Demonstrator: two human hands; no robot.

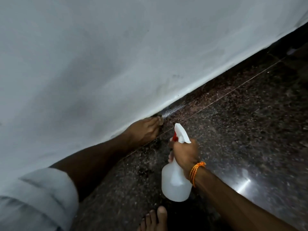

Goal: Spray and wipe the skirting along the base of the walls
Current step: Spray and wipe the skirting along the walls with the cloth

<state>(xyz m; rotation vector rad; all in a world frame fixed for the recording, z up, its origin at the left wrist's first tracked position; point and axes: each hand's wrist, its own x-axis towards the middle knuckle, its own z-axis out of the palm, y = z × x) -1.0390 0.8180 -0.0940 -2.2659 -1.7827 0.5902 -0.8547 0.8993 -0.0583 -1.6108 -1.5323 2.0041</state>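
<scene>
Nearest, a bare foot (155,219) stands on the speckled dark floor (250,147), with a rolled pale sleeve (38,197) at near left. Just beyond the foot, the right hand (185,154), orange thread (196,172) at its wrist, has its fingers wrapped round the neck of a white spray bottle (175,182), nozzle aimed far-left at a fine mist (175,109) on the skirting (233,79). Farther left, the left hand (145,130) reaches to the skirting's foot under the white wall (116,55), a dark blurred wad (157,116) at its fingertips; whether it is gripped or pressed cannot be told.
</scene>
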